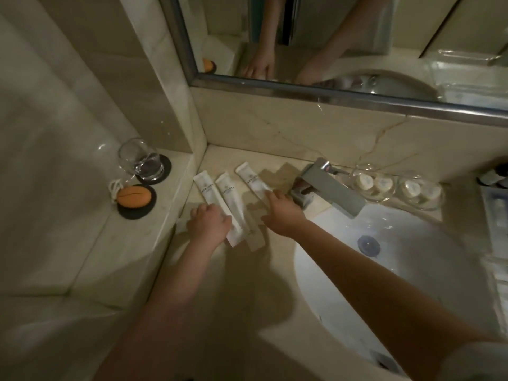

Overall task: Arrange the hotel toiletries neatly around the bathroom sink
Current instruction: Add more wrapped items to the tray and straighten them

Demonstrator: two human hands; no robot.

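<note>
- The glass and the orange soap sit on the side ledge, away from splashes.
- My left hand lies over the low ends of the left tube and the middle tube on the counter, I think to line them up. I cannot tell if it grips.
- My right hand pinches the low end of the right tube, near the tap, probably to turn it straight like the others.
</note>
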